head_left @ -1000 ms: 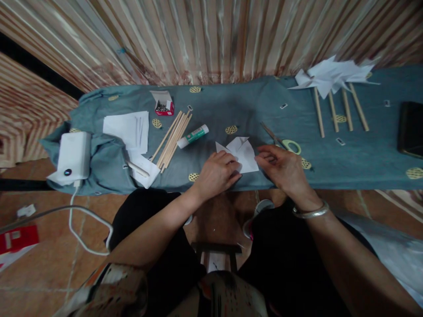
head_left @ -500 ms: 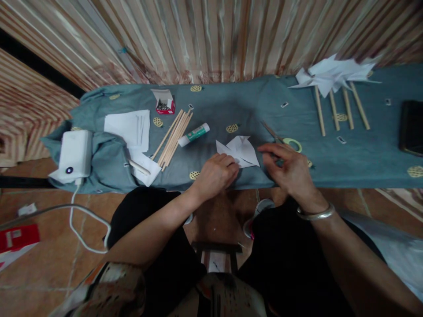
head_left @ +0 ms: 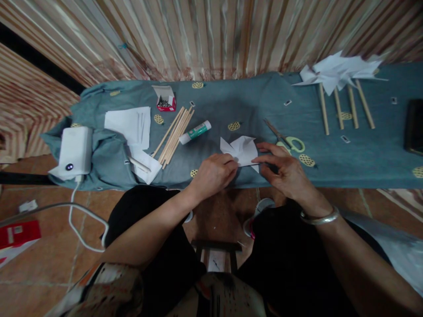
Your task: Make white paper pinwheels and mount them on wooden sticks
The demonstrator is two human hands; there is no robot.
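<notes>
A partly folded white paper pinwheel (head_left: pixel 243 147) lies near the front edge of the cloth-covered table. My left hand (head_left: pixel 214 174) is closed on its lower left part, fingertips pinched together over the paper. My right hand (head_left: pixel 286 169) meets the right side, fingers bent and holding a folded flap. One paper corner sticks out below that fold. Just beyond my right hand rest scissors (head_left: pixel 276 132) with pale green handles. To the left are a glue stick (head_left: pixel 195 132) and a bundle of thin wooden sticks (head_left: pixel 176 136).
White paper sheets (head_left: pixel 127 125), an open red box of small metal pieces (head_left: pixel 166 102) and a white power bank (head_left: pixel 76 152) with a cable occupy the left. Finished paper pinwheels (head_left: pixel 337 72) on sticks lie at the far right, near a dark object (head_left: pixel 413 125). A striped curtain (head_left: pixel 211 39) hangs behind.
My right hand has moved left onto the paper from beside it. The right-hand part of the paper is now folded inward. My left hand stays on the pinwheel.
</notes>
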